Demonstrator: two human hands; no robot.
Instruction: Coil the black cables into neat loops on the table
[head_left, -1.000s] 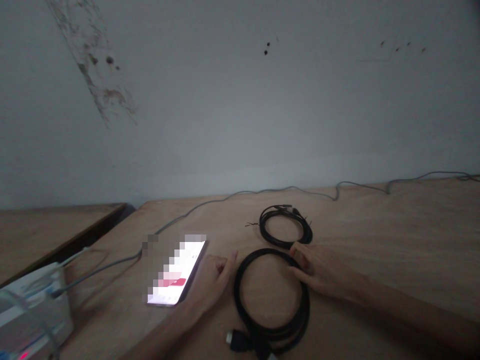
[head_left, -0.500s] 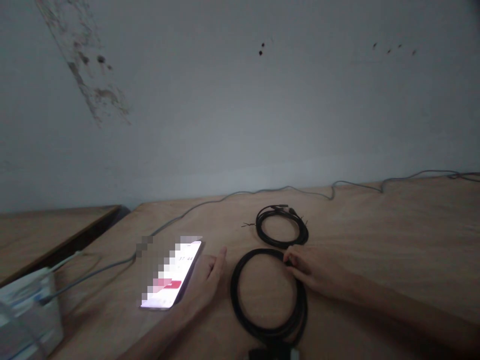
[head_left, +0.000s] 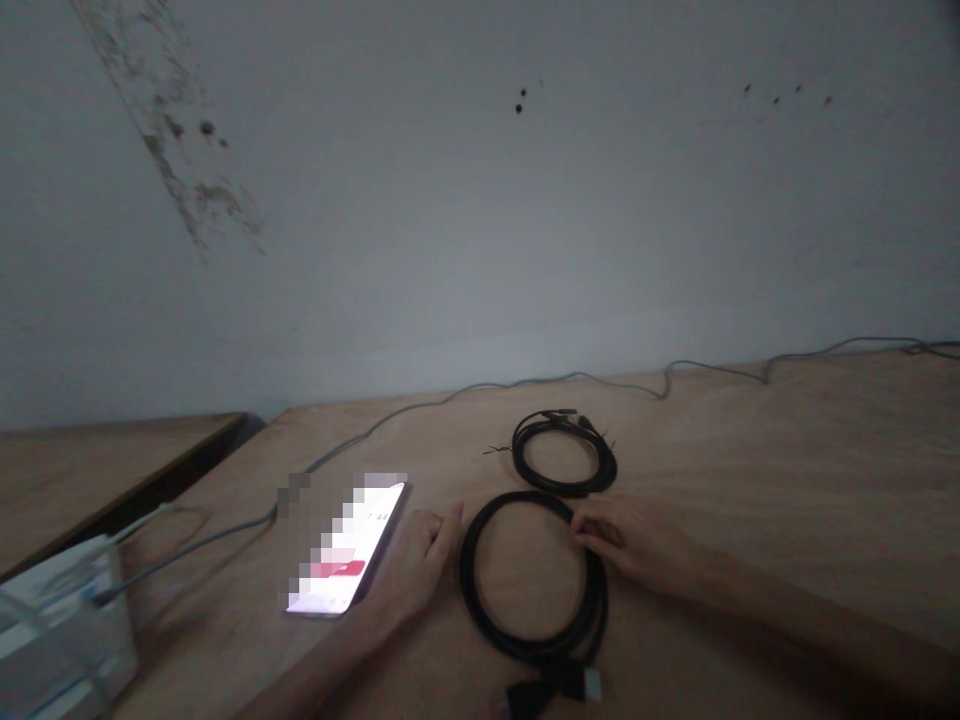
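Left to right, we see a white box at the frame's edge, with a grey cable leading from it across the wooden table and along the foot of the stained white wall. A separate wooden tabletop lies behind the box. Next we note a smartphone lying flat, its screen lit and blurred. The left hand rests just beside the phone's lower right edge; its fingers are released, loosely curled and holding nothing. The larger coil of black cable lies flat between the two hands, with its black plug at the near side and a smaller black cable coil just beyond it. The right hand lies to the coil's right; its fingers are clenched on the upper right arc, grasping the cable.
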